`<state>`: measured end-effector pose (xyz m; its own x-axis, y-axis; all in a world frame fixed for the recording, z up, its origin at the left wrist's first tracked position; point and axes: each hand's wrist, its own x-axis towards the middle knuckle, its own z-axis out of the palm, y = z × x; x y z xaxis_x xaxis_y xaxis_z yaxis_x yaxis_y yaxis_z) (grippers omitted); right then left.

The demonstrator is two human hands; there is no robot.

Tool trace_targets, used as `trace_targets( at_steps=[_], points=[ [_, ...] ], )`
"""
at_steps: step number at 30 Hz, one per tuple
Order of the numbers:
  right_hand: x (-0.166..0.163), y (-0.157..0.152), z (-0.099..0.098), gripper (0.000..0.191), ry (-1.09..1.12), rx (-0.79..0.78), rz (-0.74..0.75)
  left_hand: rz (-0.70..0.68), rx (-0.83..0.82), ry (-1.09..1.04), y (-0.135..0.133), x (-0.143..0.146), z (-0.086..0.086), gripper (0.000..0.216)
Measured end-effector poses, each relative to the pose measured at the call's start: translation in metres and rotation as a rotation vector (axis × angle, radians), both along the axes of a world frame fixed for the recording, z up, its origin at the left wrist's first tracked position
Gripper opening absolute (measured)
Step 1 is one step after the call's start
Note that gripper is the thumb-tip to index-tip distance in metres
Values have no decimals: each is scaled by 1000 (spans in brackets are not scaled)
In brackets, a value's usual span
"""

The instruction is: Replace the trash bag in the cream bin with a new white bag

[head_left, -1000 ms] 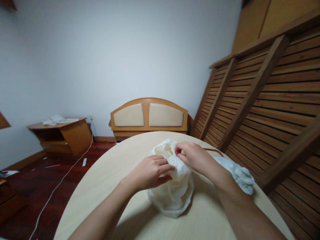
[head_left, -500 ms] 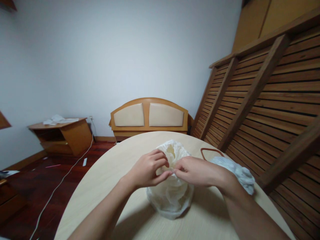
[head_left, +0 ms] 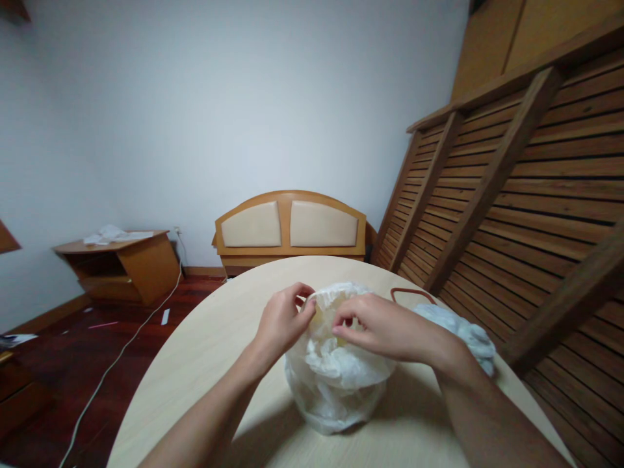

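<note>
Head view, item: white plastic bag (head_left: 336,374), standing on your round table (head_left: 205,351), directly beneath and between both hands. Your left hand (head_left: 280,322) pinches its rim with thumb and forefinger; your right hand (head_left: 377,328) pinches the opposite rim, remaining fingers curled. Bag is thin, translucent, crumpled, mouth pulled partly open.

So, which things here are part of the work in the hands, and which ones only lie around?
In hand:
- white plastic bag on the round table
- left hand, pinching the bag's rim
- right hand, pinching the rim too

Lying about:
- crumpled bluish bag
- brown loop
- headboard
- side cabinet
- white cable
</note>
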<state>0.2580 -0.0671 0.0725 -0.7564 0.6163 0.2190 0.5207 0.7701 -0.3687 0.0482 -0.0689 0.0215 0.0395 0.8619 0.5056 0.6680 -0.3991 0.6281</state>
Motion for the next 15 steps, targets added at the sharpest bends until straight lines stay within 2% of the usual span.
trace_targets(
  at_steps=[2,3,5,7,11,15],
  points=[
    [7,6,4,12,96,175,-115,18,11,25,-4,2,1,11],
    [11,9,5,16,122,246,-181,30,10,38,-5,4,2,11],
    [20,16,3,36,130,310,-265,55,1,63,-7,6,3,12],
    [26,20,-1,50,91,264,-257,68,-7,84,-8,8,4,13],
    [27,22,-12,42,-9,123,-232,89,-11,135,-13,8,6,12],
    [21,22,-17,38,27,116,-217,152,-3,272,-22,10,9,9]
  ],
)
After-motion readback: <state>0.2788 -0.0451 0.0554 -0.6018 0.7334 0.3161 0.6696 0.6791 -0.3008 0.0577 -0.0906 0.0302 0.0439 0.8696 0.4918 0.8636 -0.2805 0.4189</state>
